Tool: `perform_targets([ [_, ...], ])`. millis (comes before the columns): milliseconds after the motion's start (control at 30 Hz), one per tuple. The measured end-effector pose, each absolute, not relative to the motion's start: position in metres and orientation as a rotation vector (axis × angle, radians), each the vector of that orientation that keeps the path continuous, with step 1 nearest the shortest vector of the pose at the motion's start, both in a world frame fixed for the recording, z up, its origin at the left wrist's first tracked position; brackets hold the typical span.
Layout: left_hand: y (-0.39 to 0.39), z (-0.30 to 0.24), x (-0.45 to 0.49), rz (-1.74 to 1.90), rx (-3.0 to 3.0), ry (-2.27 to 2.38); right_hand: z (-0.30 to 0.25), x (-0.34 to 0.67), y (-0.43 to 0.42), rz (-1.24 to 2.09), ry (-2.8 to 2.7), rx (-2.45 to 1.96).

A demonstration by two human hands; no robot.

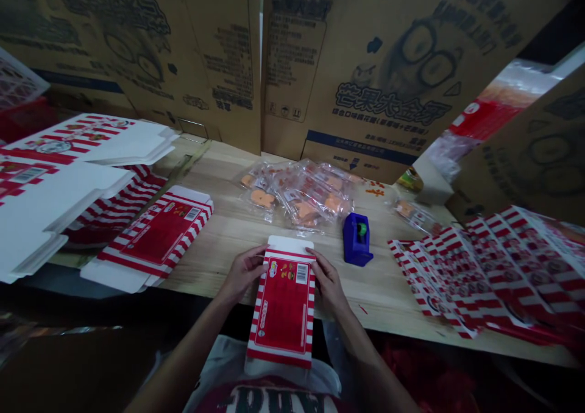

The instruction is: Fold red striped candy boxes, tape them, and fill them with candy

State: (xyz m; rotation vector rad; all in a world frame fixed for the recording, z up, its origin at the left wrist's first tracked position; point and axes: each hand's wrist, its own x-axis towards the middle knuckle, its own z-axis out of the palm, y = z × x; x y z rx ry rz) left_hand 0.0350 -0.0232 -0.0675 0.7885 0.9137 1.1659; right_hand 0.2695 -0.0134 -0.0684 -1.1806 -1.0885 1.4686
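Note:
Between my two hands is a red and white striped carton [283,309], its white end flap standing out at the far end and a barcode near that end. My left hand [244,273] grips its left edge near the top, fingers bent. On the opposite edge, my right hand [326,279] holds the carton with thumb and fingers. Just beyond lies a pile of clear packets [311,200] with orange pieces inside. A blue tape dispenser [357,240] with a green core stands to the right of the carton.
Flat striped cartons [159,230] and white-backed card sheets [86,187] are stacked at left. Several striped cartons [493,273] stand in a row at right. Large brown cardboard boxes [356,66] wall off the back. One more packet [414,215] lies near the right-hand cartons.

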Motion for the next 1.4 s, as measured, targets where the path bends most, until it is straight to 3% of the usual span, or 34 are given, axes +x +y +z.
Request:
perform_targets([
  [100, -0.028, -0.066, 0.030, 1.162, 0.825, 0.878, -0.078, 0.270, -0.014, 1.520, -1.064, -1.166],
  [467, -0.009, -0.064, 0.048, 1.274, 0.814, 1.197, -0.076, 0.272, -0.005, 1.209, -1.384, -1.178],
  [800, 0.005, -0.057, 0.037, 1.130, 0.888, 1.138, -0.070, 0.284, 0.017, 1.523, -1.268, -1.160],
  [1400, 0.003, -0.046, 0.033, 0.964, 1.320, 1.275, -0.058, 0.288, 0.017, 1.455, -1.531, -1.161],
])
